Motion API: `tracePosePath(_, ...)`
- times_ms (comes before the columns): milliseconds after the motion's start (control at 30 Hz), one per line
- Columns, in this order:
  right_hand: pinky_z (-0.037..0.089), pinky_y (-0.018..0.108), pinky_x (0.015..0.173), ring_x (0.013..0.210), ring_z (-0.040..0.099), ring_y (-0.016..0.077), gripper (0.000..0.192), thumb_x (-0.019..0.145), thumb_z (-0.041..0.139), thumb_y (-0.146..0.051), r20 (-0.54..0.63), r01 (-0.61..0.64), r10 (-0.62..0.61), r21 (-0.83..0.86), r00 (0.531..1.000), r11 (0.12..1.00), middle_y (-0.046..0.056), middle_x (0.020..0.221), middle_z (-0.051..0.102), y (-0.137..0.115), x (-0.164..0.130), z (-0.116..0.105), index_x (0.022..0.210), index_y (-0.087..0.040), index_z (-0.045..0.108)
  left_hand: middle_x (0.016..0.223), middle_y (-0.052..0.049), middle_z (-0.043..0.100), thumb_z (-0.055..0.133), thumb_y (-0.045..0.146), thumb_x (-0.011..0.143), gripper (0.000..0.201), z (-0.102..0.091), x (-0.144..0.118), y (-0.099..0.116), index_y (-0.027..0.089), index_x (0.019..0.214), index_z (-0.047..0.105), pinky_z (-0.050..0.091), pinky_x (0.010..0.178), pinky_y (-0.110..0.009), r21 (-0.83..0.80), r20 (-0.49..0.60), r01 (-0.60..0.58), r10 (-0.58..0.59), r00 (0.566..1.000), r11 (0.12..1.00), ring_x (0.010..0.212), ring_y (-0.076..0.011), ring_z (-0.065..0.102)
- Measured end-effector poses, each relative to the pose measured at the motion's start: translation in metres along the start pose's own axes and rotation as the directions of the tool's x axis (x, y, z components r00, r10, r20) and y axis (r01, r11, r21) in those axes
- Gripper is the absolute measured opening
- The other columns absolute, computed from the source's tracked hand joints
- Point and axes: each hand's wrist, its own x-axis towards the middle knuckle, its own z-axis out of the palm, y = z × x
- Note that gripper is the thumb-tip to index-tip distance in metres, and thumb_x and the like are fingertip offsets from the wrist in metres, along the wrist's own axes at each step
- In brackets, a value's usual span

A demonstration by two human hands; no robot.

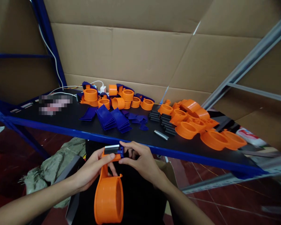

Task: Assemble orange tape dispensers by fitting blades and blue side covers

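An orange tape dispenser (109,197) hangs in front of me, below the table edge, with its round hub at the bottom. My left hand (93,168) grips its narrow upper end from the left. My right hand (140,161) pinches the same end from the right, fingertips on a toothed metal blade (111,148) and a small blue piece (121,152) at the top.
The black table (61,123) with a blue front edge carries orange dispenser bodies (201,128), orange rings (118,98), stacks of blue flat parts (112,118), black pieces (165,123) and a loose metal blade (161,134). Cardboard walls stand behind. A grey sack (58,159) lies lower left.
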Motion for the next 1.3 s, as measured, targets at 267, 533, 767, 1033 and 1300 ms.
tracePosePath(267, 0.043, 0.023, 0.058, 0.063, 0.048, 0.0112, 0.059, 0.074, 0.084, -0.040, 0.046, 0.009, -0.010, 0.012, 0.999, 1.000, -0.001, 0.081, 0.062, -0.003, -0.007, -0.001, 0.129, -0.028, 0.067, 0.069, -0.004, 0.071, 0.072, 0.037, 0.086, 0.034, -0.001, -0.002, -0.003, 0.017, 0.112, 0.062, 0.056, 0.062, -0.028, 0.076, -0.004, 0.006, -0.005, 1.000, 0.997, 0.059, -0.0180, 0.069)
tracePosePath(533, 0.043, 0.023, 0.059, 0.064, 0.048, 0.0113, 0.055, 0.073, 0.085, -0.039, 0.060, -0.014, 0.011, 0.049, 0.998, 0.999, -0.001, 0.081, 0.061, -0.004, -0.007, 0.000, 0.123, -0.026, 0.069, 0.063, -0.003, 0.070, 0.068, 0.034, 0.089, 0.025, -0.003, -0.002, 0.001, 0.018, 0.106, 0.062, 0.052, 0.055, -0.023, 0.071, 0.046, 0.034, -0.037, 0.998, 0.997, 0.054, -0.0158, 0.067)
tracePosePath(767, 0.042, 0.024, 0.058, 0.066, 0.049, 0.0120, 0.056, 0.073, 0.085, -0.038, 0.027, -0.028, 0.028, -0.007, 0.999, 1.000, -0.002, 0.079, 0.059, -0.002, -0.010, 0.008, 0.125, -0.025, 0.067, 0.062, -0.002, 0.069, 0.069, 0.032, 0.088, 0.022, -0.004, 0.002, -0.002, 0.017, 0.102, 0.062, 0.054, 0.058, -0.026, 0.002, 0.051, 0.056, -0.056, 0.997, 0.998, 0.051, -0.0156, 0.066)
tracePosePath(1033, 0.044, 0.025, 0.062, 0.069, 0.050, 0.0126, 0.053, 0.075, 0.084, -0.034, -0.002, 0.037, -0.037, -0.058, 0.999, 0.998, -0.001, 0.081, 0.058, -0.006, -0.016, 0.011, 0.124, -0.023, 0.067, 0.066, 0.001, 0.068, 0.070, 0.031, 0.087, 0.028, -0.002, -0.002, -0.004, 0.019, 0.109, 0.056, 0.053, 0.055, -0.024, 0.102, -0.018, 0.078, -0.076, 0.997, 0.992, 0.055, -0.0154, 0.068)
tracePosePath(1300, 0.045, 0.025, 0.063, 0.074, 0.052, 0.0134, 0.054, 0.077, 0.083, -0.027, 0.022, 0.100, -0.099, -0.043, 0.995, 0.994, 0.000, 0.086, 0.060, -0.012, -0.016, 0.006, 0.128, -0.025, 0.065, 0.061, 0.002, 0.065, 0.061, 0.037, 0.094, 0.022, 0.000, -0.006, -0.005, 0.020, 0.102, 0.050, 0.050, 0.053, -0.023, 0.283, 0.062, -0.104, 0.090, 0.994, 0.954, 0.053, -0.0145, 0.065)
